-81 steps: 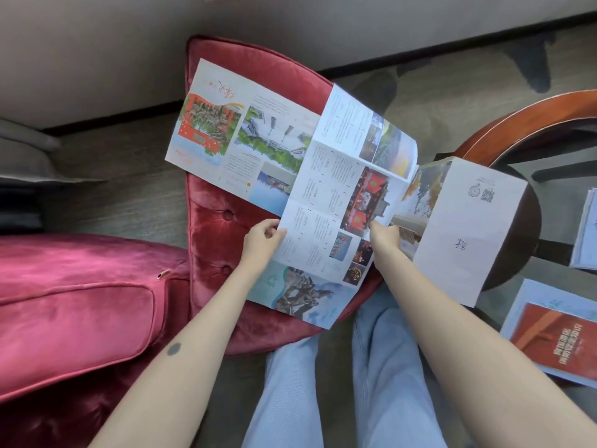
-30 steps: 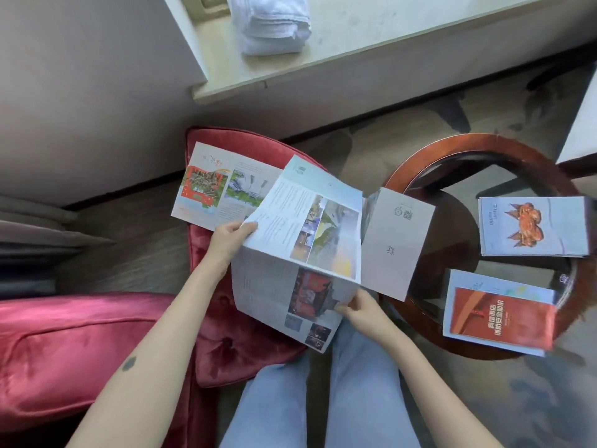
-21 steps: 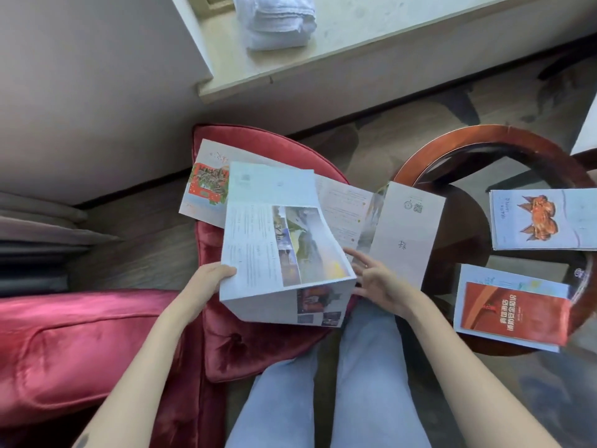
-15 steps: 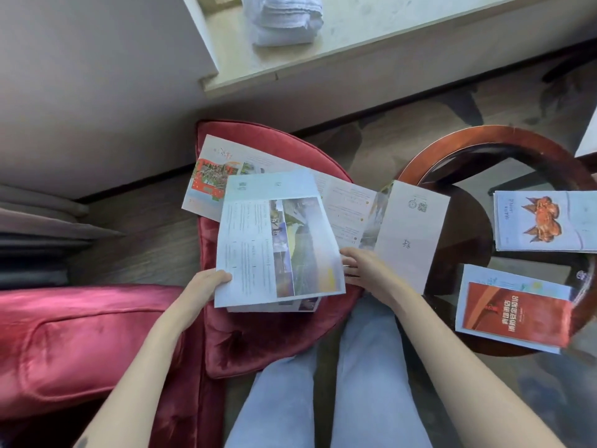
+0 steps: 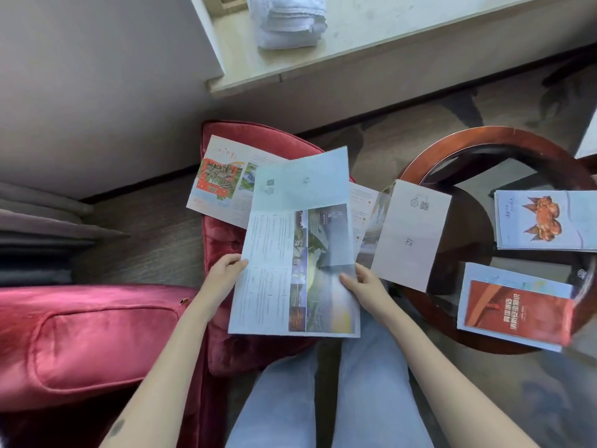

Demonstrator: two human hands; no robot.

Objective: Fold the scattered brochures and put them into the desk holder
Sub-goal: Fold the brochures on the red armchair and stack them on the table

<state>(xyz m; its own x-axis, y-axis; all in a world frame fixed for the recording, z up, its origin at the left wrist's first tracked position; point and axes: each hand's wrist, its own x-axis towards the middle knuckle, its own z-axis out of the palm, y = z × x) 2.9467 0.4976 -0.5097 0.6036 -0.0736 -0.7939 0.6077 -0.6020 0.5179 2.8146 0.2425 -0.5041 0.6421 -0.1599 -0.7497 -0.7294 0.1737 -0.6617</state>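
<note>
Hotel-like lounge; red velvet armchair [image 5: 80, 334]; round glass table [image 5: 429, 321]; folded towels [image 5: 287, 21].

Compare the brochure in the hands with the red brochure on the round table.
The held brochure is partly unfolded, pinched by the left hand and right hand; the red brochure lies folded on the round table. The held brochure shows text and landscape photos; the red brochure has a red cover. Both are printed paper.
</note>
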